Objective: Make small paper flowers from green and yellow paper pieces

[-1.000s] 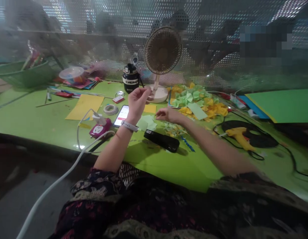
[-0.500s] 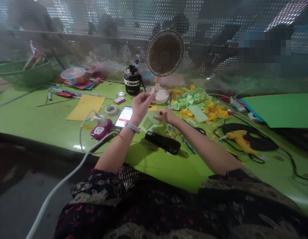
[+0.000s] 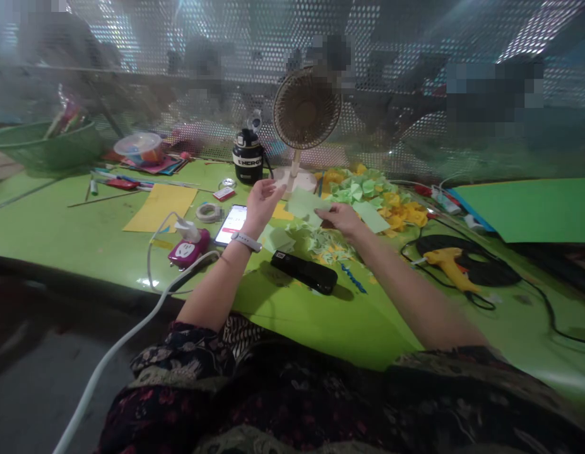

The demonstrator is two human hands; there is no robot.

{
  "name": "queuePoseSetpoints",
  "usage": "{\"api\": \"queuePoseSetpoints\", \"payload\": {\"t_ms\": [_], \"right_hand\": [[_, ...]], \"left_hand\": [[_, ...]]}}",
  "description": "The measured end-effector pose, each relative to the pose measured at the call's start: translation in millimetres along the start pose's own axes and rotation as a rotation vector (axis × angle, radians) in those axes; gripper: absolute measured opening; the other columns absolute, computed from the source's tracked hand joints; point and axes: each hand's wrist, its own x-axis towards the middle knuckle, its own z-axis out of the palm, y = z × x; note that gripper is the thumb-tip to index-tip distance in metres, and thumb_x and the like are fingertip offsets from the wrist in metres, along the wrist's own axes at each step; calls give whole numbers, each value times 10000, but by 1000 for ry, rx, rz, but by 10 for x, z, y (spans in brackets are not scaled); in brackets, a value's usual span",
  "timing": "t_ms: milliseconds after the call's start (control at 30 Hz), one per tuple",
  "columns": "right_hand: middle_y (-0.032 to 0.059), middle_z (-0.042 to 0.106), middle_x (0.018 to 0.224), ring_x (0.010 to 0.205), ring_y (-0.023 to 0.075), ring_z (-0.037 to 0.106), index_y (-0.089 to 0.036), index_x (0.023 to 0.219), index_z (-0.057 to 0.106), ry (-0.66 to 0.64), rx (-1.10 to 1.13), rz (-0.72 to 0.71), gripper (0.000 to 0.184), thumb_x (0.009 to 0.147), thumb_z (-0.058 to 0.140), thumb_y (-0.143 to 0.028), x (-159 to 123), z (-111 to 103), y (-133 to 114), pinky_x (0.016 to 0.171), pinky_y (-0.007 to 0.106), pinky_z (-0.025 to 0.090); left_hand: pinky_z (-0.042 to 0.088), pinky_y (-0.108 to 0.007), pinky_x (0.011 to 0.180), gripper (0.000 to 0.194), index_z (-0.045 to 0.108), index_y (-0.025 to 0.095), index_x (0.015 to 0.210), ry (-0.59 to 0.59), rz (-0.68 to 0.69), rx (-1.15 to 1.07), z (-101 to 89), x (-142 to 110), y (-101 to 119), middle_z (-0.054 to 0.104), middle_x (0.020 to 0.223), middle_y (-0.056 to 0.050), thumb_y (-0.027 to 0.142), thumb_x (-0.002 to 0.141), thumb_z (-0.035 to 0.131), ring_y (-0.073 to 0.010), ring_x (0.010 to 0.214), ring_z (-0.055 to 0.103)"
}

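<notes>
My right hand point(image 3: 340, 221) pinches a light green paper sheet point(image 3: 303, 204) by its right edge, holding it above the table. To the left of that sheet is my left hand point(image 3: 264, 200), its thumb and fingers apart and nothing seen in them. Below the hands lies a small stack of light green paper point(image 3: 277, 239). A black stapler point(image 3: 304, 272) rests in front of the stack. Green and yellow paper scraps point(image 3: 332, 243) are scattered beside it. Behind my right hand is a heap of folded green point(image 3: 363, 186) and yellow paper pieces point(image 3: 401, 211).
A fan point(image 3: 307, 110) and a black bottle point(image 3: 248, 157) stand at the back. A phone point(image 3: 230, 228), tape roll point(image 3: 207, 212) and purple power adapter point(image 3: 189, 249) are on the left. A yellow glue gun point(image 3: 448, 263) with its cord lies on the right.
My right hand has lifted a light green sheet up and to the right from over the stack. My left hand's fingers have parted, and it has shifted slightly left.
</notes>
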Motion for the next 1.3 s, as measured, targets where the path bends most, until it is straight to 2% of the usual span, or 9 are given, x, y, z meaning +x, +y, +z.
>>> {"api": "queuePoseSetpoints", "payload": {"t_ms": [133,233,300,400,500,633,800,1067,1300], "right_hand": [[38,647,567,567,185,627,-182,625,634,-148,-294,91,342,659,864,-433,-4,-124,46,583,331,551],[106,722,735,787,297,697,-184,694,671,17,-670,-54,257,681,848,-370,85,-100,76,713,413,570],[157,750,999,1008,360,681,-171,906,725,145,-846,-233,230,741,794,-316,198,18,73,864,478,546],[187,650,1325,1230,373,599,-140,1258,650,-46,-903,-392,465,837,706,-329,398,303,51,1031,499,468],[196,567,1437,1316,349,546,-115,1412,531,-180,-952,-433,624,866,687,-375,537,571,57,1074,439,444],[183,648,1341,1208,319,629,-135,1316,617,-231,-1081,-409,437,946,579,-364,552,755,125,983,390,493],[207,736,1132,1057,336,681,-108,1176,685,-206,-1182,-397,318,988,473,-252,440,805,124,879,398,488],[135,762,1058,952,271,700,-177,1153,693,-89,-1246,-410,382,1045,364,-339,296,623,-90,740,314,446],[108,768,1062,944,262,699,-188,1162,715,-6,-1158,-481,362,1033,406,-327,265,513,-75,721,309,436]], "left_hand": [[526,-302,861,365,580,178,1074,57,-53,-8,6,47,-73,662,1079,-115,333,792,751,-179,972,662],[526,-323,892,361,569,181,1085,75,-55,-19,10,59,-88,652,1092,-109,283,787,746,-183,975,663],[524,-334,913,355,563,185,1089,82,-47,-24,7,58,-86,649,1098,-105,255,788,737,-185,985,662],[525,-327,916,330,562,187,1088,85,-25,-27,-8,51,-73,645,1100,-101,231,800,716,-186,1010,658],[529,-315,903,307,564,186,1080,96,-17,-28,-22,50,-59,647,1091,-97,212,807,700,-183,1011,656],[526,-321,926,307,560,189,1076,81,-19,-42,-15,48,-57,653,1080,-88,186,801,698,-176,1014,655],[535,-337,913,322,559,179,1118,49,-42,-58,0,38,-64,660,1099,-101,172,814,667,-186,1011,660],[532,-303,854,220,613,144,1019,31,-69,4,-3,33,-100,683,1095,-117,165,806,666,-167,939,660],[508,-267,761,210,668,148,868,-11,-252,132,0,16,-227,719,910,-90,337,799,729,-185,866,668]]}}
